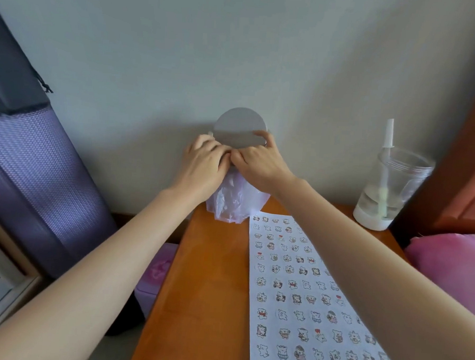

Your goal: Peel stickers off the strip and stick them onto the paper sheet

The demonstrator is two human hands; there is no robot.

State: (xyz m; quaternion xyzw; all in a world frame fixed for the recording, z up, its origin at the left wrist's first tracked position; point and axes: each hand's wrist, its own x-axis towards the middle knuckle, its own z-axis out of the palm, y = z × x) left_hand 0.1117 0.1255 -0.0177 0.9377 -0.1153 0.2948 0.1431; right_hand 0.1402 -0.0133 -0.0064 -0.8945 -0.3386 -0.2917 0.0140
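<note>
Two hands, left hand (pixel 204 163) and right hand (pixel 260 163), curl together at one lidded bin (pixel 239 126); what they pinch, I cannot tell. One sticker sheet (pixel 304 296) and one cup (pixel 392 188) sit on the brown counter (pixel 203 288), by a grey wall (pixel 238 42).

The sticker sheet (pixel 307 293) is lying along the right half of the tabletop (pixel 206 274). Behind it, at the far edge by the wall, a bagged bin (pixel 229 204) is standing, with the left hand (pixel 204 164) and right hand (pixel 262 164) meeting on its top. A cup (pixel 390 188) is standing at the far right corner.
</note>
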